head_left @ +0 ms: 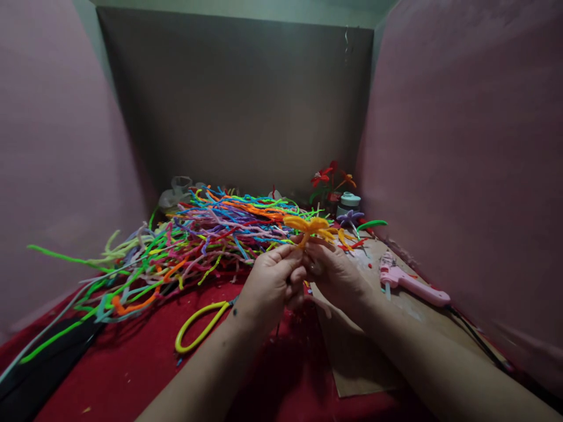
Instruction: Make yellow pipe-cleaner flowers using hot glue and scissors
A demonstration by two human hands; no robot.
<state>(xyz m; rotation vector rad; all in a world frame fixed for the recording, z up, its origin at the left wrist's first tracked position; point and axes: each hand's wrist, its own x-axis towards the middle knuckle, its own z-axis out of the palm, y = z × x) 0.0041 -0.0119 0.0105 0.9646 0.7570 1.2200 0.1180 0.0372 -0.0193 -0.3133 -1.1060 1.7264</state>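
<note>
An orange fuzzy flower (308, 226) made of pipe cleaner stands upright at the centre, its petals spread above my fingertips. My left hand (278, 275) is closed, pinching the base of the flower from the left. From the right, my right hand (332, 269) pinches the same base, its fingertips touching those of my left hand. The lower end of the flower is hidden between my fingers. Just left of my left wrist lies a tool with yellow loop handles (200, 328), its front end hidden by the wrist.
Many coloured pipe cleaners (220, 228) are heaped at the back left. A pink glue gun (413, 284) lies on cardboard (360, 360) at right. Behind are a purple flower (350, 218), a pale-lidded jar (349, 202) and red flowers (322, 176). A black item (57, 363) lies front left.
</note>
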